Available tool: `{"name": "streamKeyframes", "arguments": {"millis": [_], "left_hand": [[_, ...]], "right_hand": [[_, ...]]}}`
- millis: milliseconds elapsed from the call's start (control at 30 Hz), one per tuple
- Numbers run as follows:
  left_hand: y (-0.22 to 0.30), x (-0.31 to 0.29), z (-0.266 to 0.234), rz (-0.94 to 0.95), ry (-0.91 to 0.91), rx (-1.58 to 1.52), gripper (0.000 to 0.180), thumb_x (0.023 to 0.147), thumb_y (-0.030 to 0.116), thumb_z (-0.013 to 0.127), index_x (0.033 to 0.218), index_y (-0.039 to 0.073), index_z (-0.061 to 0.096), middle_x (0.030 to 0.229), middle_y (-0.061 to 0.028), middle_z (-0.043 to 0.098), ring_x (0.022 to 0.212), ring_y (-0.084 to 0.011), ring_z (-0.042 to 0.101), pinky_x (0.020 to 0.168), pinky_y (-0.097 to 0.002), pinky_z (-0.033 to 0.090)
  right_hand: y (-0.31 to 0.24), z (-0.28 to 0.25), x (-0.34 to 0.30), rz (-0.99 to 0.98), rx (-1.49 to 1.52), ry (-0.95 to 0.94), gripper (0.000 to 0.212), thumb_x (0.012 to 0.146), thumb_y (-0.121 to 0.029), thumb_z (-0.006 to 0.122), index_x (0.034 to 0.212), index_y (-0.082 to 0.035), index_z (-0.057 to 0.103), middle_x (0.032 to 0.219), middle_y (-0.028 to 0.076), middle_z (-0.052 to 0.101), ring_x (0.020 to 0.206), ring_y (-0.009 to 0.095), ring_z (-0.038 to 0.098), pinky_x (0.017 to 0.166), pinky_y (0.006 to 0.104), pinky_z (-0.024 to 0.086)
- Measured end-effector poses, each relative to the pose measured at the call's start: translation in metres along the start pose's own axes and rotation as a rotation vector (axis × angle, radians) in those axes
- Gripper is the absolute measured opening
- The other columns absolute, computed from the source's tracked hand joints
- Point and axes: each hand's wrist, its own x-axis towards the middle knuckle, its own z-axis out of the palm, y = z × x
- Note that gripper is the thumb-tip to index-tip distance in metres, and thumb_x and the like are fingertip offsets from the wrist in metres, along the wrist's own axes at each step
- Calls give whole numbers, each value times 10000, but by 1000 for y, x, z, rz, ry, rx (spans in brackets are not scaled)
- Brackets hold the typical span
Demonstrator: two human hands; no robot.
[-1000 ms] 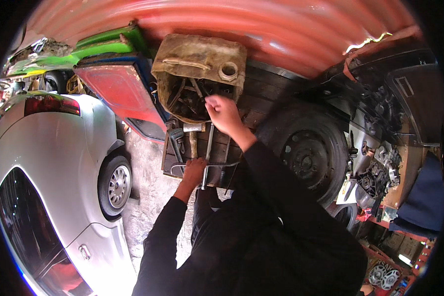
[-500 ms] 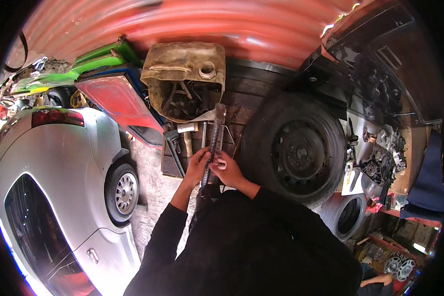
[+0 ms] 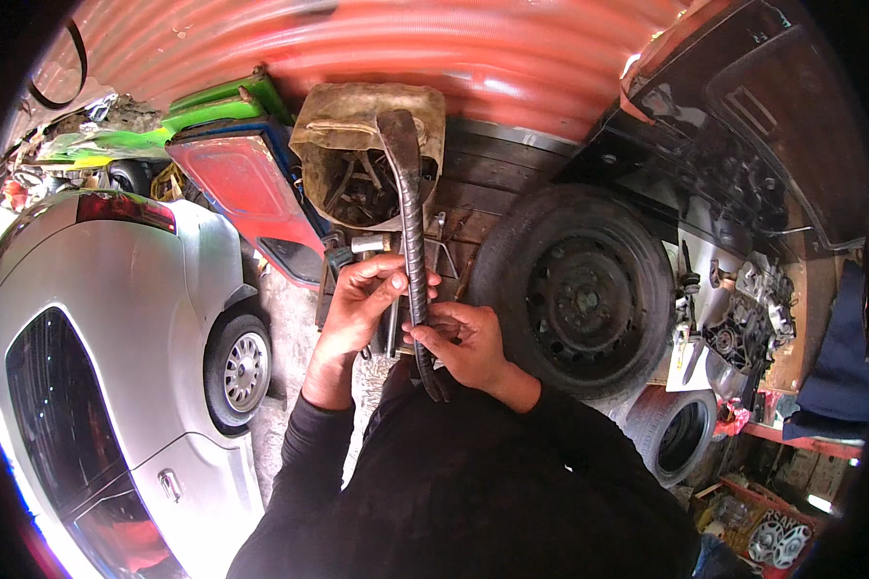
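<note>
The left hand (image 3: pixel 361 297) and right hand (image 3: pixel 471 340), fingers half curled, hold the ribbed metal pry bar (image 3: pixel 414 232) mid-length, flat end in front of the cut jerrycan (image 3: pixel 334 102). It looks heavy and stiff; the bumpy middle should grip well.

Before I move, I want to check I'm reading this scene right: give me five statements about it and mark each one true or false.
1. The left hand and right hand both hold the bar. True.
2. The right hand is nearer the bar's broad, flat end than the left. False: the left hand is nearer it.
3. The black wheel stands to the right of the cut-open jug. True.
4. The jug is empty. False: dark pieces lie in it.
5. The car at the left is silver. True.
</note>
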Motion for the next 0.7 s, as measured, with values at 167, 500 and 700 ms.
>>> {"name": "streamKeyframes", "arguments": {"millis": [167, 500, 700], "left_hand": [[2, -3, 10, 20, 28, -45, 290, 940, 97, 764, 1187, -26, 677, 1026, -107, 744, 903, -154, 712, 814, -315, 592], [11, -3, 36, -6, 189, 239, 292, 858, -18, 821, 1104, -17, 665, 817, 7, 640, 721, -42, 620, 556, -200, 514], [16, 4, 43, 95, 256, 276, 450, 913, -28, 746, 1333, -15, 584, 984, -40, 654, 781, -63, 638, 609, -207, 536]], "right_hand": [[-6, 2, -7, -61, 111, -67, 226, 1021, -77, 644, 1186, 78, 637, 1027, 121, 755, 952, 149, 733, 850, 295, 590], [-6, -13, -15, 68, 249, -323, 310, 1116, -179, 443, 1353, 18, 480, 926, 90, 680, 825, 148, 698, 750, 301, 579], [-5, -11, -16, 88, 143, -260, 387, 1113, -171, 466, 1454, 11, 473, 991, 110, 682, 877, 170, 716, 775, 313, 598]]}}
